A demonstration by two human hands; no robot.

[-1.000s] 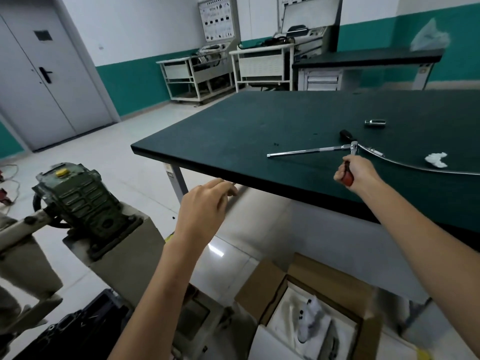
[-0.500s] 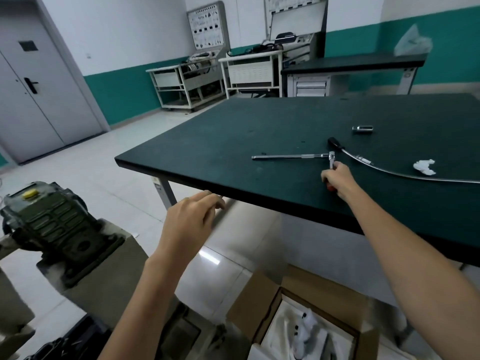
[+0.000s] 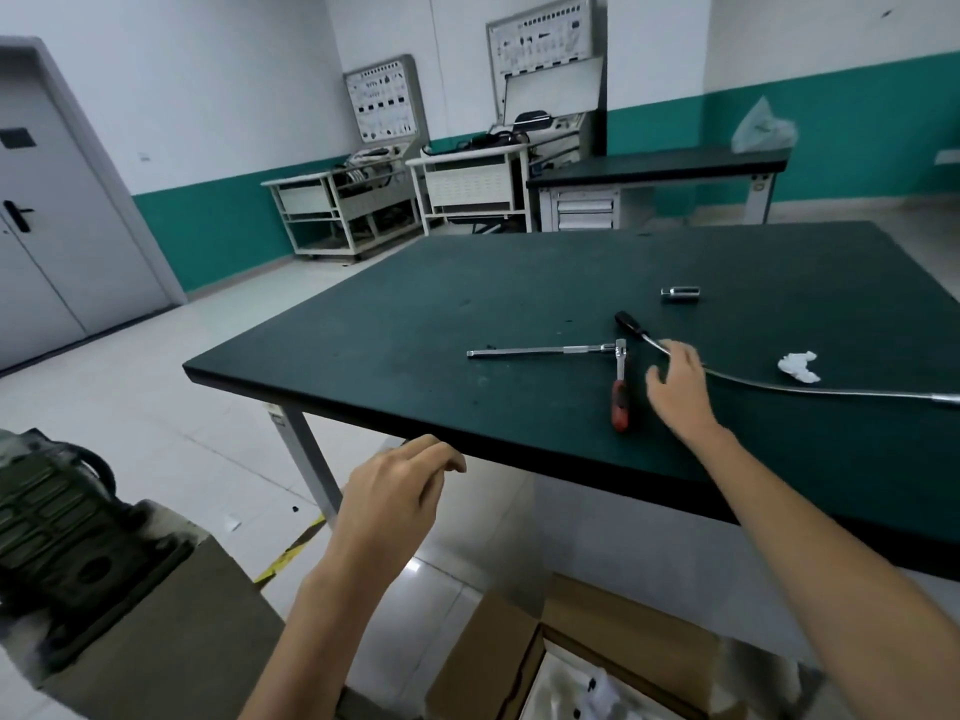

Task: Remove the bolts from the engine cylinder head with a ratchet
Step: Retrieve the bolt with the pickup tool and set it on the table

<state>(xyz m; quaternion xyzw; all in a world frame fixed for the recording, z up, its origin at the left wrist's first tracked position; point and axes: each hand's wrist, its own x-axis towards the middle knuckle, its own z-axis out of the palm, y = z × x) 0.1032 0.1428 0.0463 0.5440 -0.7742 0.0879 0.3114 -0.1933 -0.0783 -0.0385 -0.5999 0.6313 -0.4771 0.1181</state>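
as the ratchet [image 3: 619, 396] lies flat — right hand [image 3: 675, 389] hovers beside it.

On the dark green workbench [image 3: 415, 356] are counted one red-handled ratchet [image 3: 620, 402], one long chrome extension bar [image 3: 535, 350], one small chrome socket [image 3: 680, 293], one crumpled white tissue [image 3: 799, 365], one flexible steel shaft [image 3: 831, 391]

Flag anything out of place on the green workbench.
A crumpled white tissue lies loose among the tools, right of the right hand. The ratchet, extension bar and socket lie flat; nothing looks spilled or damaged.
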